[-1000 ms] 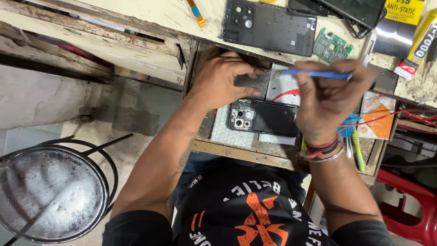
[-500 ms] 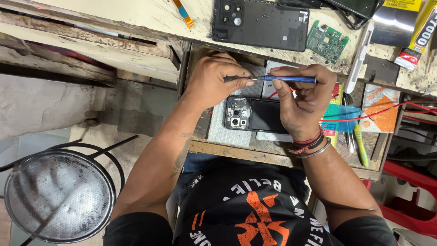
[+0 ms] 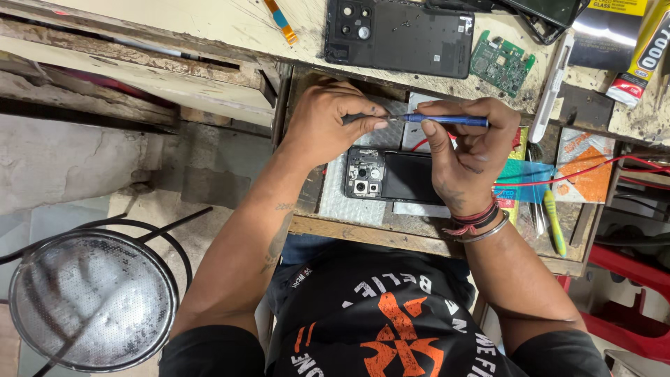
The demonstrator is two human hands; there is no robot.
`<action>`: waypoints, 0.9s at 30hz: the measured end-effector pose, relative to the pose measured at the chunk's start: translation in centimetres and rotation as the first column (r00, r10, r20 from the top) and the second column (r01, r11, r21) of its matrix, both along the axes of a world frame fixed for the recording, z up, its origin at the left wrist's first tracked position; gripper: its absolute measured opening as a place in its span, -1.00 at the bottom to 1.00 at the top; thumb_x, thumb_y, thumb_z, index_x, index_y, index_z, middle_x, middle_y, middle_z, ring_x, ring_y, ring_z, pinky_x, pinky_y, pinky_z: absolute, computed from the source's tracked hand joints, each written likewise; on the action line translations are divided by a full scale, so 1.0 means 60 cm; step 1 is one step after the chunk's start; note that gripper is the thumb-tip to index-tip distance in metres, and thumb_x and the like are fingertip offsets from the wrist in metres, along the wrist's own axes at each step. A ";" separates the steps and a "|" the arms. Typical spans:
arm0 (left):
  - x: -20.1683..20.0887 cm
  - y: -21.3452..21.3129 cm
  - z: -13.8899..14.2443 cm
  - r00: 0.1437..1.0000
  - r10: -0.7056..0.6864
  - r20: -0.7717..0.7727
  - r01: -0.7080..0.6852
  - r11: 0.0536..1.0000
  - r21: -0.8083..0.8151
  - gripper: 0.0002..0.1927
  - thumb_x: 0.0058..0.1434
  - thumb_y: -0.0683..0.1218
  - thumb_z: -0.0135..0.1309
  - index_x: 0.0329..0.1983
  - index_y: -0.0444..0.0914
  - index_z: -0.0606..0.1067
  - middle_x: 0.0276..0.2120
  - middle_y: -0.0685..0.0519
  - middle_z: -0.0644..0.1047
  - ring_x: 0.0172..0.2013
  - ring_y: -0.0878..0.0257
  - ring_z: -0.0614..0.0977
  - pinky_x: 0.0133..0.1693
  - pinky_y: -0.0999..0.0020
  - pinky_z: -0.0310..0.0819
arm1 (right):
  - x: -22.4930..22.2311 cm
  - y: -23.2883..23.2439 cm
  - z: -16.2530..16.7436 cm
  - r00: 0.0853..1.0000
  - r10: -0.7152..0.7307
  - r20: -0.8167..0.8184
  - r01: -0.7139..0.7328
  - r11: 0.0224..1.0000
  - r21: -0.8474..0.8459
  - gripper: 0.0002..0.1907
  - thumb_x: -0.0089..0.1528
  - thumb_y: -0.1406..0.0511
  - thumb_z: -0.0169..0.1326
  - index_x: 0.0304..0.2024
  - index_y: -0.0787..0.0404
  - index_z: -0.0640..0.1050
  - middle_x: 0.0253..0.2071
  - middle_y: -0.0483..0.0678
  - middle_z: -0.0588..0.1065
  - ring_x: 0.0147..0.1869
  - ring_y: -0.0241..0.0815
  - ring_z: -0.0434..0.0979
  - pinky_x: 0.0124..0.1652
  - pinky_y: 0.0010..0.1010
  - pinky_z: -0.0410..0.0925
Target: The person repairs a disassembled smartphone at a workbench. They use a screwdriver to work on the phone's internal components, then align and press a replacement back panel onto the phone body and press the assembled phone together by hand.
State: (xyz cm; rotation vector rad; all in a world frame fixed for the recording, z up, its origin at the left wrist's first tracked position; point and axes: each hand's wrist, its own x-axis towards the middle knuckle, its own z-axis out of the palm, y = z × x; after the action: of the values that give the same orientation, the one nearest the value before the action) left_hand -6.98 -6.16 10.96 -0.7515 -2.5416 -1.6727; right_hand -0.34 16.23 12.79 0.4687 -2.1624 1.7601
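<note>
Two hands meet over an opened black phone [image 3: 394, 176] in the drawer: right hand [image 3: 466, 150] fingers pinch a blue screwdriver [image 3: 444, 120], left hand [image 3: 333, 115] fingertips pinch its tip end

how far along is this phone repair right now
Done: one phone's back cover and a green circuit board lie loose on the bench. In hand: the right hand holds a blue screwdriver, the left hand pinching its tip. Left: the opened phone in the drawer lies uncovered.
</note>
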 end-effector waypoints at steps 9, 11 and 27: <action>-0.002 -0.001 -0.007 0.998 -0.018 -0.068 0.017 1.000 -0.011 -0.78 0.12 -0.01 0.39 -0.24 -0.20 0.70 -0.33 0.04 0.69 -0.25 0.15 0.71 -0.20 0.26 0.57 | 0.001 -0.001 -0.002 1.000 0.022 0.018 -0.022 0.999 0.025 -0.54 0.48 0.58 0.14 0.14 0.24 0.13 0.04 0.19 0.52 0.18 -0.08 0.64 0.18 -0.38 0.53; -0.002 -0.002 -0.009 0.997 -0.018 -0.079 0.017 1.000 -0.011 -0.77 0.12 0.00 0.40 -0.24 -0.21 0.71 -0.33 0.04 0.69 -0.25 0.15 0.71 -0.20 0.25 0.57 | 0.002 -0.001 -0.002 1.000 0.007 0.000 -0.007 0.998 0.068 -0.53 0.47 0.59 0.14 0.17 0.24 0.14 0.04 0.19 0.51 0.17 -0.08 0.64 0.17 -0.38 0.54; -0.006 -0.006 -0.017 0.992 -0.070 -0.102 0.051 0.983 -0.175 -0.47 -0.15 0.11 0.48 -0.06 -0.04 0.70 -0.22 0.08 0.67 -0.09 0.13 0.63 0.03 0.16 0.42 | 0.030 0.000 0.031 0.999 0.034 -0.026 -0.024 0.947 0.320 -0.38 0.45 0.45 0.29 0.31 0.20 0.14 -0.12 0.11 0.61 -0.02 -0.11 0.72 0.01 -0.46 0.52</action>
State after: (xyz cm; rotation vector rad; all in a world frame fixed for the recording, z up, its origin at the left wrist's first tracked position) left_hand -7.34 -6.55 9.94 -0.9121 -2.6369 -1.3968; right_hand 1.47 16.24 14.63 0.6029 -2.4400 1.4063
